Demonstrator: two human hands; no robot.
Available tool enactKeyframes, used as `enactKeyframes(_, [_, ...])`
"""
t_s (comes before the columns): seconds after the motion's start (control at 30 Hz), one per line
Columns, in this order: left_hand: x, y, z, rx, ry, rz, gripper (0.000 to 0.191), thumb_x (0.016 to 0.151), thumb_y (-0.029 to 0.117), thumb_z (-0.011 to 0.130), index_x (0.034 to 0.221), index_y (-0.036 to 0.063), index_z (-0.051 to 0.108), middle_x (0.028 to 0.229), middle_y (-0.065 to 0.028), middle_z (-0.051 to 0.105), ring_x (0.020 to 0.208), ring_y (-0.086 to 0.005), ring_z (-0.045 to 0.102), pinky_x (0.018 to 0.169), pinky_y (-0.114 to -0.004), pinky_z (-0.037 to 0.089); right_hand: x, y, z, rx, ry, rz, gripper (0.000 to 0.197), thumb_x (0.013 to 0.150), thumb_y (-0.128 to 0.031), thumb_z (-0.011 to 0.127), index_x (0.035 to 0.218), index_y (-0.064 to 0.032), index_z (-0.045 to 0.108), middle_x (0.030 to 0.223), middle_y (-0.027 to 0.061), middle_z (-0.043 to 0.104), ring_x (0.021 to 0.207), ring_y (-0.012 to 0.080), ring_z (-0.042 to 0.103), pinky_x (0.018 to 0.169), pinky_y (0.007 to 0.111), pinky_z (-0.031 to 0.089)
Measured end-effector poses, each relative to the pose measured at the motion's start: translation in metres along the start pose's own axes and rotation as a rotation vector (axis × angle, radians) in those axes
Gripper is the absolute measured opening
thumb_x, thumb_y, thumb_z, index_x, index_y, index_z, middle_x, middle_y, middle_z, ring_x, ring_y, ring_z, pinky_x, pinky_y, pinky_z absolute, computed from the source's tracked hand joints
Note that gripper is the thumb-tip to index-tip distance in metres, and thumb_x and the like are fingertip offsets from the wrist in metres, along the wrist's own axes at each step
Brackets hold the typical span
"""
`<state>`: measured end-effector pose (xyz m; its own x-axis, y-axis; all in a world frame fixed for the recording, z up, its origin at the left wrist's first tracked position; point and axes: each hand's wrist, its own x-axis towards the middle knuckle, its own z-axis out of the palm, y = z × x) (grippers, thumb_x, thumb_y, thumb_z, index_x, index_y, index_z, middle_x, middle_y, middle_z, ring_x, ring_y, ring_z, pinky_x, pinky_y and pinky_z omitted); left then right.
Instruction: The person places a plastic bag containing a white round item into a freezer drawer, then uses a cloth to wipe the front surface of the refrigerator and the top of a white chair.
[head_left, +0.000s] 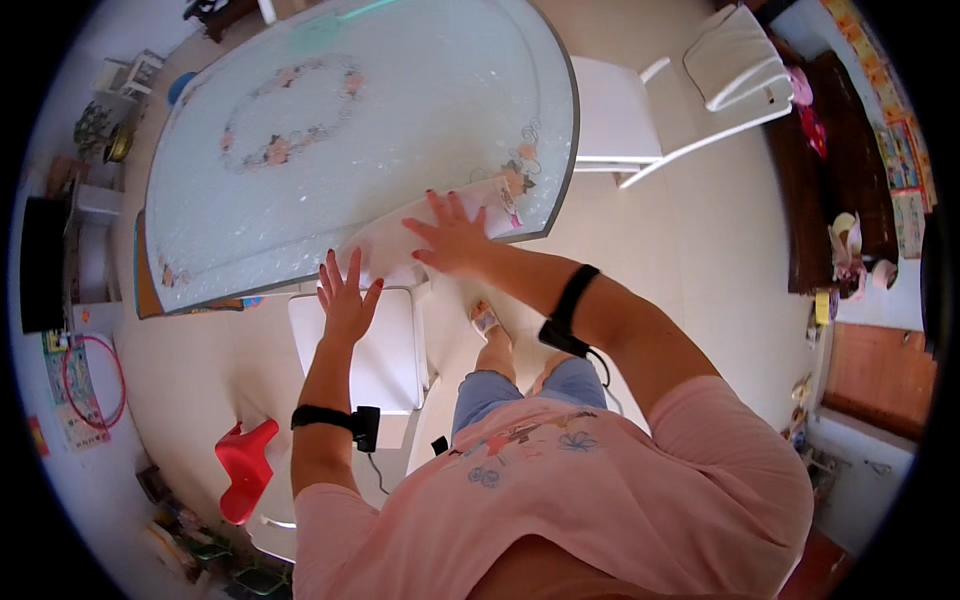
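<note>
A pale pinkish cloth or sheet (390, 232) with a printed end lies over the near edge of the glass-topped table (420, 112), part of it hanging below the edge. My right hand (454, 236) rests on it with the fingers spread, palm down. My left hand (347, 300) is at the sheet's left end, by the table edge and over a white chair seat, its fingers apart. Neither hand grips anything. Whether the left fingertips touch the sheet cannot be told. Floral patterns decorate the tabletop. A strap with a black device is on each arm.
White chairs stand below the table's near edge (360, 367) and at its right (615, 112). A red plastic seat (247, 469) is at the lower left. A turquoise object (315, 30) lies on the table's far side. A dark wooden bench (832, 187) stands at the right.
</note>
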<state>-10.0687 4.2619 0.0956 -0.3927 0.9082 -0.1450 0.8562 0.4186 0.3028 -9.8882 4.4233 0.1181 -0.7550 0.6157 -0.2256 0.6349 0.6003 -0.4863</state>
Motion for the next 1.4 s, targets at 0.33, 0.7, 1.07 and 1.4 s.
enactKeyframes(0.33, [0.074,0.108,0.078,0.157,0.055,-0.111,0.079,0.09,0.055,0.043,0.147,0.0035,0.024,0.152,-0.0222,0.018,0.141,-0.0427,0.011,0.11,-0.062,0.007,0.022,0.092,0.013,-0.193,0.32,-0.191,0.055,0.081,-0.05,0.06,0.131,-0.0297,0.051,0.146,0.0082,0.035,0.137,0.0358,0.025,0.099,0.074,0.015])
enactKeyframes(0.7, [0.149,0.195,0.053,0.064,0.068,0.136,0.058,0.087,0.042,0.056,0.14,0.0234,0.041,0.151,-0.0195,0.021,0.138,-0.0483,0.015,0.099,-0.075,0.012,0.033,0.213,-0.088,-0.198,0.184,0.014,0.069,0.074,-0.046,0.07,0.136,-0.0285,0.045,0.148,0.02,0.025,0.136,0.0463,0.02,0.103,0.067,0.019])
enactKeyframes(1.07, [0.178,0.183,0.054,0.082,-0.136,-0.231,0.062,0.085,0.049,0.054,0.139,0.02,0.043,0.153,-0.026,0.003,0.137,-0.0555,-0.004,0.095,-0.079,0.004,0.111,0.229,-0.105,-0.079,0.104,-0.522,0.066,0.063,-0.045,0.075,0.125,-0.0299,0.057,0.148,0.0182,0.028,0.138,0.0439,0.018,0.108,0.062,0.015])
enactKeyframes(1.4, [0.283,0.002,0.047,0.12,0.151,-0.628,0.057,0.083,0.018,0.055,0.137,0.0158,0.039,0.153,-0.0167,0.016,0.141,-0.0462,0.004,0.104,-0.071,0.01,0.324,0.126,-0.066,-0.16,0.073,-0.948,0.045,0.078,-0.043,0.06,0.12,-0.0243,0.061,0.143,0.0064,0.04,0.137,0.0305,0.027,0.108,0.057,0.015])
